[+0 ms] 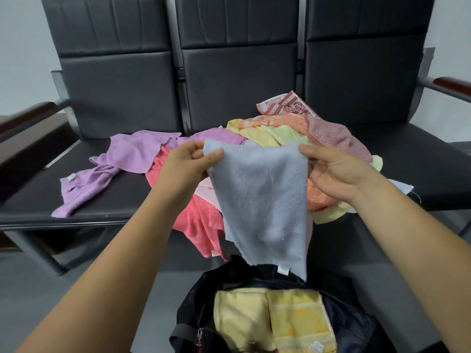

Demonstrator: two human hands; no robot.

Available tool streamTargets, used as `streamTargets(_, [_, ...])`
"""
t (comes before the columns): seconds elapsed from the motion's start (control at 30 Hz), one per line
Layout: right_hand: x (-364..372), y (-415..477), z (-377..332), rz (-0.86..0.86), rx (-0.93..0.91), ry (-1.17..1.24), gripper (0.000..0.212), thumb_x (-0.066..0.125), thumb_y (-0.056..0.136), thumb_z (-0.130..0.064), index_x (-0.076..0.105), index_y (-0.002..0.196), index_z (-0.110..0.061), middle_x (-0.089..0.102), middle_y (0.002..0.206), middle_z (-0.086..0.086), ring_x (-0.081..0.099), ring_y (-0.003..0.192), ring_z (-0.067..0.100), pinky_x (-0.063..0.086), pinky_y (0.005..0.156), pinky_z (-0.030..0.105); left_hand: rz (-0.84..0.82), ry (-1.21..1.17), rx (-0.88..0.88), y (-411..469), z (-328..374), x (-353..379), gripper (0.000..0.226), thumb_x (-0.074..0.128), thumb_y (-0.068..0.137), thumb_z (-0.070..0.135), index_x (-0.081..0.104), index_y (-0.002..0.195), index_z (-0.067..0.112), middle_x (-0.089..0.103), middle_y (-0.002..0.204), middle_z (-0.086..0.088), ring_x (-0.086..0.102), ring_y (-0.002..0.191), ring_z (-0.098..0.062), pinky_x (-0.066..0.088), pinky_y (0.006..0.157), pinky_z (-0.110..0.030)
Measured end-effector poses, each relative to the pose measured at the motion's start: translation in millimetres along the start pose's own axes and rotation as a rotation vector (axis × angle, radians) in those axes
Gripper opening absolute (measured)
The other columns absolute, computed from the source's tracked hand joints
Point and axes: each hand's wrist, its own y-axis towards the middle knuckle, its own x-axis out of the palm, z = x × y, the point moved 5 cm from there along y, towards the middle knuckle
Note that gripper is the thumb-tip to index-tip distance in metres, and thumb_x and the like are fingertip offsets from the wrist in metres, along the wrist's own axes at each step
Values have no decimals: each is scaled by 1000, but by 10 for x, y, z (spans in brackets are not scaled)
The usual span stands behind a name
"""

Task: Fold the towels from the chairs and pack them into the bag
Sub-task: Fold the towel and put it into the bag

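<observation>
The left hand (pixel 190 164) and the right hand (pixel 336 171) each pinch a top corner of the blue towel (pixel 260 200) in the middle of the frame. It hangs long way down, its bottom edge just above the open bag (pixel 356 329). Bare chair seat (pixel 420 169) shows right of the towel pile (pixel 285 133)

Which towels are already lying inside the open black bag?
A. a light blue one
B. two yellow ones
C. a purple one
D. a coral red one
B: two folded yellow towels lie side by side in the black bag, while the light blue towel hangs above it, pinched by the left hand and the right hand.
</observation>
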Motion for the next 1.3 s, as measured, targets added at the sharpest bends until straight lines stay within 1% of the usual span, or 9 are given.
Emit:
streamTargets(0.17, [-96,0,-61,122,-110,-365,8,68,93,-12,69,102,-12,75,99,6,71,94,24,59,89,43,6,325,112,-10,63,-27,18,67,94,6,70,108,17,79,97,3,72,95,-7,53,90,-24])
streamTargets(0.27, [-95,3,-65,177,-150,-427,7,69,94,-13,69,101,-13,75,92,4,72,85,23,61,78,40,88,451,127,-13,82,-28,10,66,97,16,67,92,24,78,85,1,69,75,-7,55,80,-26])
streamTargets(0.37, [-55,8,-16,170,-127,-241,8,67,94,-10,69,101,-9,75,93,7,71,82,20,61,69,34,119,326,94,-13,90,-30,16,68,96,23,66,99,8,71,78,-9,62,70,-15,59,83,-41])
streamTargets(0.57, [65,-17,-8,-24,-44,-47,31,67,80,-5,67,111,0,76,105,9,73,101,14,58,87,24,208,104,85,-8,84,-102,19,69,96,17,51,99,9,50,50,16,53,58,-2,57,83,-35])
streamTargets(0.73, [-79,1,0,126,-67,-130,26,68,84,1,67,110,1,75,101,11,73,97,19,61,81,29,63,320,109,-33,87,-85,31,77,88,12,64,116,15,73,96,-6,69,89,-14,51,79,-15])
streamTargets(0.83, [-108,-25,-21,184,-89,-300,10,70,91,-8,68,99,-14,75,96,5,72,88,20,59,77,37,56,647,215,-59,145,-11,18,73,91,13,70,106,23,68,84,8,62,76,0,42,66,-3])
streamTargets(1.0, [-75,-50,-4,228,-136,-350,8,70,92,-7,67,94,-14,75,86,2,70,82,19,57,67,33,62,556,154,-30,81,-2,8,64,98,19,66,93,25,64,59,11,54,52,4,42,57,-7])
streamTargets(1.17, [-94,-57,-79,249,-222,-360,16,70,91,-1,68,102,-12,70,103,9,68,91,20,58,78,34,104,223,106,-32,57,-21,9,71,94,19,70,100,14,67,68,1,55,64,-9,53,75,-25])
streamTargets(1.3, [-56,-76,-101,158,-276,-536,26,73,87,2,72,107,-14,75,105,9,72,102,19,58,86,25,44,353,143,-27,62,-28,17,80,86,20,73,100,25,71,90,-9,60,80,-13,51,79,-26])
